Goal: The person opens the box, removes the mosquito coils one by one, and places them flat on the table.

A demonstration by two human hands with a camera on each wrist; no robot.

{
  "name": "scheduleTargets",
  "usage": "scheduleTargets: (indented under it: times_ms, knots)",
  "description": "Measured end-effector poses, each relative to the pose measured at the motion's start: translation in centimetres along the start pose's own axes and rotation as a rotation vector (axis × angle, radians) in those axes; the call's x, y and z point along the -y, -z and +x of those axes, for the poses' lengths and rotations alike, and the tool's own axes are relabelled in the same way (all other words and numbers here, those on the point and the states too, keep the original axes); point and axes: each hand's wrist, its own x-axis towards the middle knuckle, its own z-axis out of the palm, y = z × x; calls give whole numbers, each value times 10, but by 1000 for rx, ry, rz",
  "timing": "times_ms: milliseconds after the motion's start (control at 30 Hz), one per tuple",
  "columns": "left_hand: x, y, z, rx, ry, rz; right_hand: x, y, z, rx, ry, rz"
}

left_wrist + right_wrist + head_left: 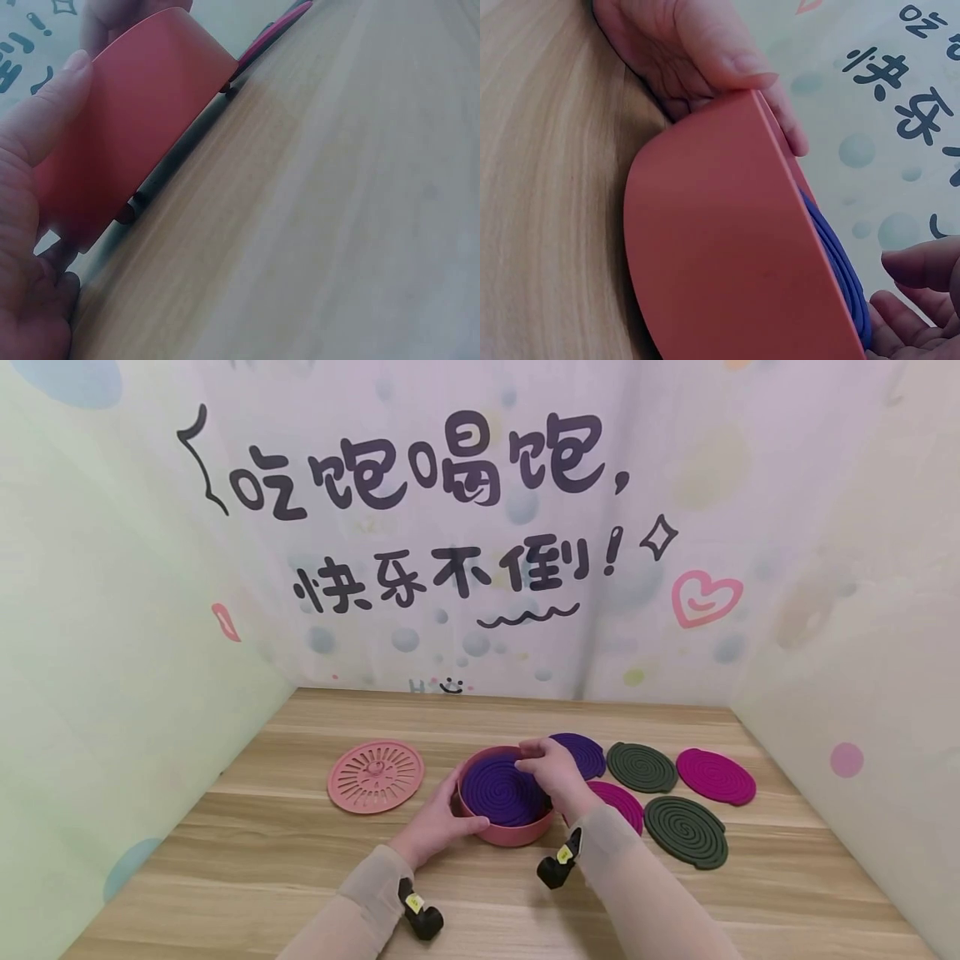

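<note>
A round pink container [513, 837] stands on the table with a purple spiral coaster [498, 789] lying inside it. My left hand [442, 822] grips the container's left side; its thumb lies at the rim, and other fingers reach low around the wall in the left wrist view. At the right rim, my right hand [558, 777] reaches over the coaster's edge. In the right wrist view its thumb stands apart from the loosely bent fingers [907, 322], which are beside the purple coaster [844, 270]. Small feet show beneath the container [142, 120] in the left wrist view.
Left of the container lies a pink slotted lid [375, 778] with a knob. To the right lie another purple coaster [581, 756], two dark green coasters [641, 767] and two magenta coasters [716, 775]. A printed cloth [480, 643] hangs behind the wooden table [247, 852].
</note>
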Motion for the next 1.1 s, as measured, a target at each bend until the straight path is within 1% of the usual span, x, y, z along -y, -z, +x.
scheduleTargets:
  times_ms: [467, 700, 833, 1000, 1100]
  knots:
    - [0, 0, -1, -2, 21, 1, 0, 1, 0, -38, -3, 108]
    - [1, -1, 0, -1, 15, -18, -2, -1, 0, -51, -8, 139]
    - [1, -1, 1, 8, 1, -34, -3, -1, 0, -45, -42, 164]
    - [1, 0, 0, 6, 14, -17, -2, 0, -1, -25, -112, 193]
    - [0, 0, -1, 0, 25, 1, -1, 1, -1, -12, -132, 190]
